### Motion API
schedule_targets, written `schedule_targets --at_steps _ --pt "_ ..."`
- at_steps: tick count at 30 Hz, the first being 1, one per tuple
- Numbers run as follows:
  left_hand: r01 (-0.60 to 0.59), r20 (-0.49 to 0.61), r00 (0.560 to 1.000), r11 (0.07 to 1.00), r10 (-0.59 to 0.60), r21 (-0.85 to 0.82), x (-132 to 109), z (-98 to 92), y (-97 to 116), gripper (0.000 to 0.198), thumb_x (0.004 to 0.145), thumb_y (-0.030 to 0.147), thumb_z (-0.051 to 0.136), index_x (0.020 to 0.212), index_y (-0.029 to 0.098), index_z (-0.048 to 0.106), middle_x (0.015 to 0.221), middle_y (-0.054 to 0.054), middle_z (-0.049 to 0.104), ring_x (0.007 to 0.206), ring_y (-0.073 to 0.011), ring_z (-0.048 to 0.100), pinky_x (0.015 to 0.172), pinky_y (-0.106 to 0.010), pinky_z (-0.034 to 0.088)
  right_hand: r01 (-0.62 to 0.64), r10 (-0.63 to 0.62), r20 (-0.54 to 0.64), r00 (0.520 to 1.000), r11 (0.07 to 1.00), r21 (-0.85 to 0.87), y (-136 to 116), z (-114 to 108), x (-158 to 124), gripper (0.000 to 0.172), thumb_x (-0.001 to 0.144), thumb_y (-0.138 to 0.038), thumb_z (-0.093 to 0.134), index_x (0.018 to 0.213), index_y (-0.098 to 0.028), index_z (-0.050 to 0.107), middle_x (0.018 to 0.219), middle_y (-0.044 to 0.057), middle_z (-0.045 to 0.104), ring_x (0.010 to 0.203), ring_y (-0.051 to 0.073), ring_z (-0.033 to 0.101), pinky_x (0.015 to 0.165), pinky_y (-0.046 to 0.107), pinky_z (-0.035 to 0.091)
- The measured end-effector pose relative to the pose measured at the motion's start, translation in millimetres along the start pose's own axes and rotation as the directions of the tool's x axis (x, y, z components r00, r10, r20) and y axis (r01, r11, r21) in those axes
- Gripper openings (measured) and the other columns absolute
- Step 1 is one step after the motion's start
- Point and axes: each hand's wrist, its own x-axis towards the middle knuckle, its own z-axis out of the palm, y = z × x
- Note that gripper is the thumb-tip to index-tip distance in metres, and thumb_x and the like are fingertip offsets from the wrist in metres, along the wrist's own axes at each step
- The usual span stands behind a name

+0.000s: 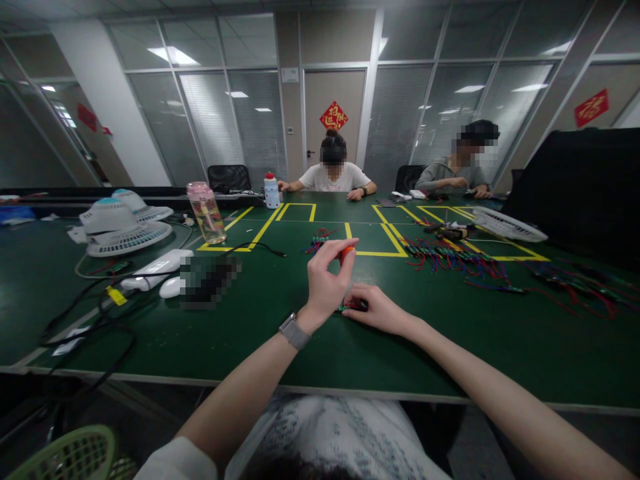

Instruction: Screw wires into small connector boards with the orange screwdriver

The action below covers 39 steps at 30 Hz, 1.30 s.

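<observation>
Green table [200,340] with yellow tape [383,254] faces glass partitions [260,127].

Dark green tabletop [270,320], yellow tape [380,253], orange piece [349,251], red-and-blue wires [463,257]

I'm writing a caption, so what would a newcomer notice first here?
Probably the bare left hand at centre, pinching a small orange object above the bare right hand. Next, the bright yellow tape lines on the dark green tabletop, then the red diamond-shaped sign with gold characters on the pale door.

Room beside the right hand [375,308] ends at wired boards [453,253].
</observation>
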Motion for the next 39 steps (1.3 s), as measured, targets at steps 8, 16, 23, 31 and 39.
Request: schedule_targets --at_steps 8,16,23,31,39 --pt "0.0 -0.054 0.999 0.995 0.005 0.1 1.5 -1.7 3.5 0.01 0.088 0.021 0.056 0.087 0.02 0.066 0.089 -0.003 0.058 0.084 -0.0148 0.057 0.076 -0.027 0.047 -0.004 0.004 -0.001 1.0 1.0 -0.011 0.2 0.4 0.0 0.008 0.08 -0.023 0.067 0.08 -0.016 0.064 0.075 0.002 0.058 0.068 0.014 0.052 0.063 0.025 0.04" --pt "0.072 0.012 0.997 0.997 -0.072 -0.04 -1.3 0.1 -3.8 0.025 0.095 0.023 0.043 0.108 0.022 0.064 0.105 -0.005 0.065 0.092 -0.0158 0.062 0.081 -0.03 0.049 0.001 -0.001 0.0 1.0 1.0 -0.015 1.6 0.9 0.0 0.008 0.079 -0.023 0.068 0.08 -0.015 0.064 0.072 0.001 0.057 0.067 0.014 0.051 0.063 0.024 0.04" --pt "0.01 -0.051 0.999 0.992 -0.004 0.123 0.2 -0.8 0.5 0.014 0.086 0.02 0.06 0.097 0.021 0.068 0.087 -0.003 0.057 0.081 -0.0136 0.055 0.075 -0.026 0.046 -0.01 0.01 0.001 1.0 1.0 0.007 1.7 1.2 -0.6 0.008 0.08 -0.023 0.067 0.082 -0.016 0.065 0.076 0.002 0.058 0.068 0.014 0.052 0.063 0.025 0.041" --pt "0.045 -0.012 0.999 0.999 -0.045 0.03 0.1 -1.0 1.2 0.025 0.095 0.023 0.042 0.103 0.022 0.066 0.101 -0.006 0.062 0.094 -0.0161 0.059 0.084 -0.03 0.047 -0.023 0.023 0.002 1.0 1.0 0.003 0.5 0.8 -0.2 0.009 0.08 -0.025 0.067 0.081 -0.016 0.065 0.074 0.001 0.057 0.068 0.014 0.052 0.062 0.025 0.041" --pt "0.043 -0.037 0.998 0.998 -0.041 0.049 -1.3 0.0 0.7 0.016 0.09 0.022 0.054 0.101 0.02 0.066 0.094 -0.004 0.063 0.086 -0.0148 0.06 0.078 -0.027 0.047 -0.035 0.035 0.001 0.999 0.999 0.015 0.7 1.7 -0.2 0.008 0.079 -0.024 0.067 0.081 -0.016 0.065 0.077 0.002 0.059 0.069 0.015 0.053 0.063 0.025 0.042"
